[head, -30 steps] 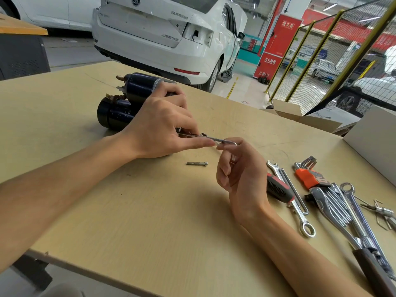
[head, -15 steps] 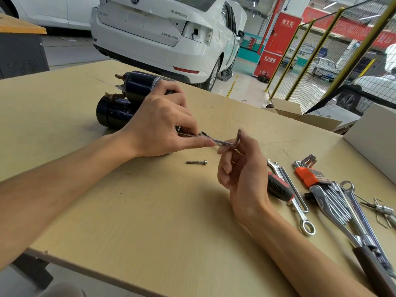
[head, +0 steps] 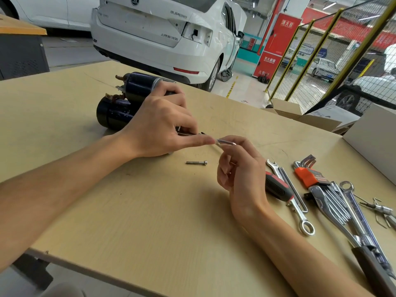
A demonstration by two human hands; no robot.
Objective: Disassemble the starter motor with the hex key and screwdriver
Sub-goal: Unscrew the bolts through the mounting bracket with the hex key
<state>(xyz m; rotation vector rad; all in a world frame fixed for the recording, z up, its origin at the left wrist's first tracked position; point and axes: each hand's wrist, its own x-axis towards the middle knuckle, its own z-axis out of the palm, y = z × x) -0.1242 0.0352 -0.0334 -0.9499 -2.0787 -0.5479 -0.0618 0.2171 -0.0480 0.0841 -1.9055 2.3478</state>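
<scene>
Head view, starting nearest me: my right hand (head: 240, 168) sits low over the worktop (head: 150, 221), fingers curled, thumb and forefinger pinching the bent end of the hex key (head: 225, 142). Half a second ago the short leg of that key stood up above my fingertips; now it lies flat and points right, so I judge I have just swung it through part of a turn. A second ago it lay flat much as it does now, which suggests I am cycling the key round and round on one screw.

Just left of that hand, a loose screw (head: 196, 162) lies on the worktop where it lay in both earlier pictures. One fastener is therefore already out, and I take this to be the next one.

Well to the right, the screwdriver (head: 277, 186) with its red and black handle lies untouched among spanners (head: 300, 211) and an orange hex key set (head: 308, 174).

Farther off, my left hand (head: 158, 125) has not shifted: its fingers are curled over the near end of the starter motor (head: 120, 103), forefinger stretched along the key's long shaft to steady it. The motor lies on its side toward the far left of the worktop. The screw head itself is hidden behind my left hand, so I cannot tell how far it has backed out.
</scene>
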